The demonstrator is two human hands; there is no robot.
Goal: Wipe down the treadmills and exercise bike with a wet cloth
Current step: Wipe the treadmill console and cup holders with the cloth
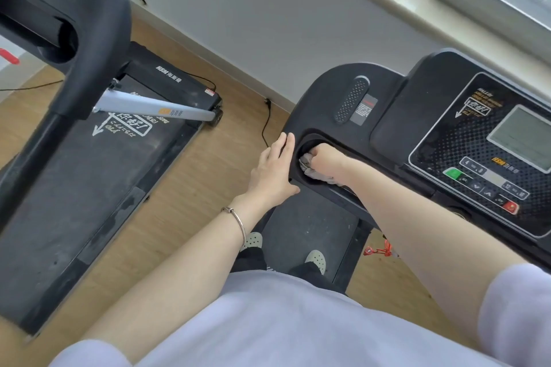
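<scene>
I stand on the belt of a black treadmill (313, 226) and face its console (423, 116). My right hand (323, 158) is inside the round cup recess at the console's left end and grips a grey cloth (316, 171) bunched against the recess wall. My left hand (275, 167) lies flat with straight fingers against the console's left outer edge, beside the recess. A second black treadmill (98, 164) stands to the left, its console (59, 9) at the upper left.
A black power cable (266, 119) runs over the wooden floor (190, 188) between the two machines towards the white wall (268, 24). A red safety cord (381, 250) hangs below the console. A window sill (432, 0) is at the upper right.
</scene>
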